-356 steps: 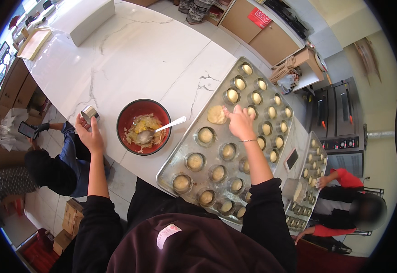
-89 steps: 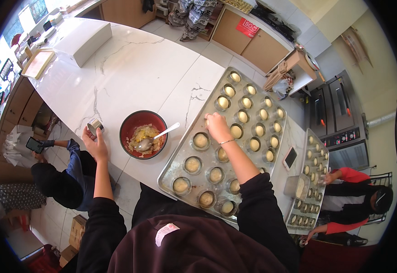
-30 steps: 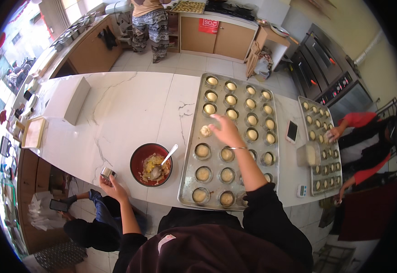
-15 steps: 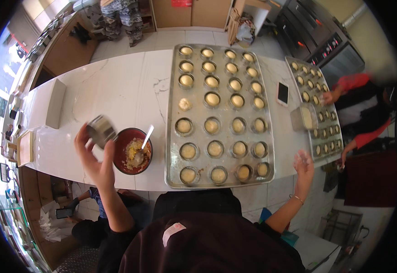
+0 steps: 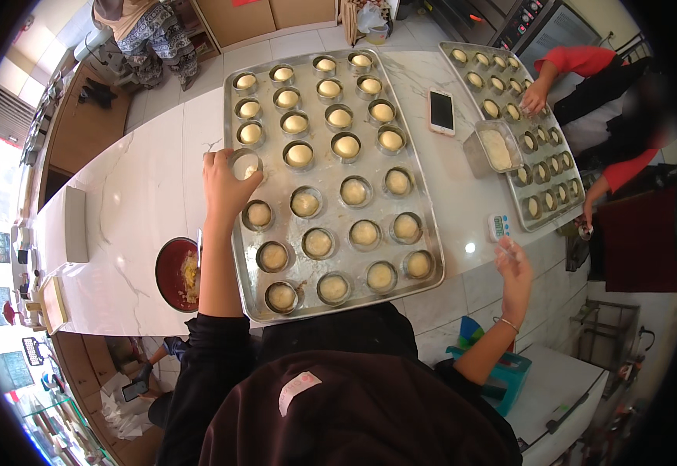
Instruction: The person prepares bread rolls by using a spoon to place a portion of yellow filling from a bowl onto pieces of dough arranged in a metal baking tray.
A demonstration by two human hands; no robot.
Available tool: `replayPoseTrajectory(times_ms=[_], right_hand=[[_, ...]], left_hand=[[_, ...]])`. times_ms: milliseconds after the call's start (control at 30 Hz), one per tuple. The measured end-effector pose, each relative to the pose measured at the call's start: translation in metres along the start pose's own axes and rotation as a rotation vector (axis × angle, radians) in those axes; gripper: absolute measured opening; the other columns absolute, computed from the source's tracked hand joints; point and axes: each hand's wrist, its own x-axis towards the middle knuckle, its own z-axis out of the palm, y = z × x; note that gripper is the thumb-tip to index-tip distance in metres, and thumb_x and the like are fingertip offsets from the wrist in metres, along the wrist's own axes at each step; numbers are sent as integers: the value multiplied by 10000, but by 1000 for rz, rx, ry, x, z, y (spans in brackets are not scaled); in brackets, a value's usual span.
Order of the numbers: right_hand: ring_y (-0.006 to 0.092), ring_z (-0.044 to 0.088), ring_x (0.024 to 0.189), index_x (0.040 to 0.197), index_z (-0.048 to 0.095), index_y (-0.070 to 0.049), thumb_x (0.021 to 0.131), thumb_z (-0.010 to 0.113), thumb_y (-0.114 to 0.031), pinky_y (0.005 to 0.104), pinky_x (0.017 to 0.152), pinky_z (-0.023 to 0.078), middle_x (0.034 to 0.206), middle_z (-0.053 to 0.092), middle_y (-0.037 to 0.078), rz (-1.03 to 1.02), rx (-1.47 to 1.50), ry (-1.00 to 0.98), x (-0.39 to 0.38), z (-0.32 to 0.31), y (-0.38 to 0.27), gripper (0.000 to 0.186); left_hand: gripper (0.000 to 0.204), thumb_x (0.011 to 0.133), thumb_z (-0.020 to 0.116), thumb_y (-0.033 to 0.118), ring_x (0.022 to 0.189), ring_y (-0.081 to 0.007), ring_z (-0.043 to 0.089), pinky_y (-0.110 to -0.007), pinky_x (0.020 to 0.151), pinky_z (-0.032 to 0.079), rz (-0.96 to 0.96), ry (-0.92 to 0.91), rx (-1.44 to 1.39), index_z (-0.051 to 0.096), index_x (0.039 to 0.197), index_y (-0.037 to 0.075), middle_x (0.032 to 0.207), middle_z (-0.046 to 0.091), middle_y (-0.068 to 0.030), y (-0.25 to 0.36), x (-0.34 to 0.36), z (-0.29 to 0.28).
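At the left edge of the big metal baking tray [image 5: 269, 191], my left hand [image 5: 226, 190] grips a metal ring [image 5: 244, 158] by its side. Pale dough [image 5: 251, 170] shows within that ring, partly hidden by my fingers. Rows of other rings on the tray each hold a round of dough; the far ones [image 5: 295, 123] look smooth and domed, the near ones [image 5: 318, 243] flatter. Out beyond the tray's right side, my right hand [image 5: 515, 273] hovers with loosely bent fingers apart and whitish residue on the fingertips. I see nothing held in it.
Left of the tray stands a red bowl [image 5: 169, 272] with yellowish filling and a spoon [image 5: 199, 245]. To the right lie a phone [image 5: 441, 113], a small timer [image 5: 499, 226] and a metal container [image 5: 476, 155]. A co-worker's hand [image 5: 535, 99] is over a second tray [image 5: 526, 208].
My left hand has carried the metal ring from above the bowl to the uncovered dough piece on the tray. My right hand stays off the tray's right side. The view has shifted.
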Motion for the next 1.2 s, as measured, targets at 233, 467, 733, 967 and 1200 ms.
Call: replayPoseTrajectory(times_ms=[233,467,733,967,1200], right_hand=[[175,513,1015,1177,446,41,831,535,-56,270,881,399,1138,518,128,99,-35,-12,12,-10,11,370],[168,483,1047,1191,437,30,834,540,-69,271,887,391,1162,498,132,111,-29,-48,34,-17,28,384],[162,491,1018,1196,432,36,837,540,-88,269,886,386,1141,510,119,121,-33,-112,52,-8,26,394],[152,499,996,1196,432,39,835,502,-61,258,865,394,1138,513,107,129,-50,-165,57,-5,25,381],[137,505,963,1196,439,26,826,509,-56,244,833,399,1120,523,100,152,-64,-170,54,-7,22,385]], left_hand=[[594,572,680,247,989,-320,454,-394,855,387,6,-25,29,479,1072,-1,1058,449,-154,-3,-6,10],[580,541,677,150,1014,-318,438,-383,877,379,48,-43,-18,482,1068,3,1045,447,-150,0,-18,-2],[582,537,674,163,1020,-313,440,-380,869,392,-14,-85,-33,489,1073,29,1064,441,-138,-7,-5,19],[615,544,690,174,1031,-298,445,-381,868,399,-39,-204,93,477,1101,25,1097,437,-116,-24,1,33],[694,611,711,229,1105,-315,417,-389,905,379,105,-16,26,414,1202,19,1175,426,-140,-8,-1,33]])
